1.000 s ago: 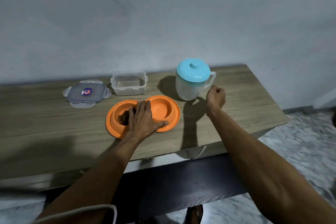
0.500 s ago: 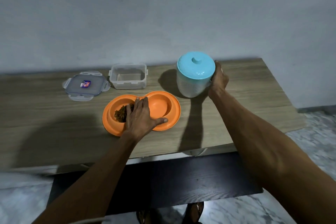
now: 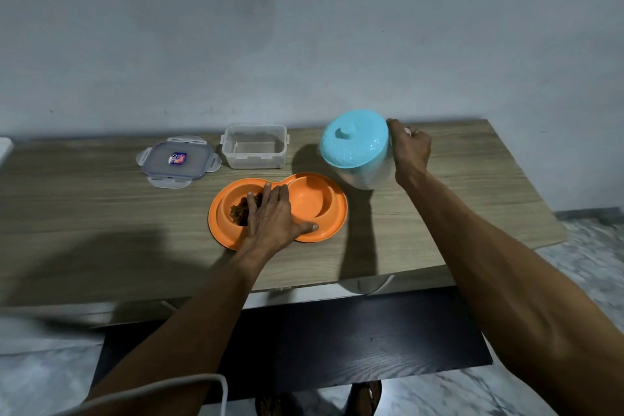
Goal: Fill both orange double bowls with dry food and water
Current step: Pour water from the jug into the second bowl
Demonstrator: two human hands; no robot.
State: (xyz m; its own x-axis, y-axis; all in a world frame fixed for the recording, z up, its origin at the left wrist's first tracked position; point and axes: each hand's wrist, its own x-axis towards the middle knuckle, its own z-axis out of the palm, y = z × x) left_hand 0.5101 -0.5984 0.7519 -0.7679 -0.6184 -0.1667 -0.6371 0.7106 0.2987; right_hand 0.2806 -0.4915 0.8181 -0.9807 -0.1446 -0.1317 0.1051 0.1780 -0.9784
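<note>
- On the worktop (image 3: 84, 206), near its front edge, lies the orange double bowl (image 3: 219, 223), and everything else is placed from it.
- The left hand (image 3: 270, 216) lies flat across the bowl's middle. Its fingers are straight and close together, pointing toward the wall (image 3: 304, 27). The thumb is spread out to the right along the front rim of the right basin. It presses down rather than grips.
- The bowl's left basin holds a dark brown heap of dry food (image 3: 238, 211), partly covered by those fingers. The right basin shows only bare orange plastic; I cannot see whether any water is in it.
- Behind and to the right of the bowl, the right hand (image 3: 410, 150) is curled tight on the far side of a clear jug (image 3: 368, 172), holding it where the handle would be; the hand hides the handle.
- The jug tilts toward the bowl, its blue lid (image 3: 354, 138) turned toward the right basin. I cannot tell whether its base touches the worktop.
- Straight behind the bowl sits an open clear container (image 3: 253, 159), upright, near the wall.
- Behind and to the left of the bowl, just beside that container, the container lid (image 3: 177, 159) lies flat with its clips splayed.
</note>
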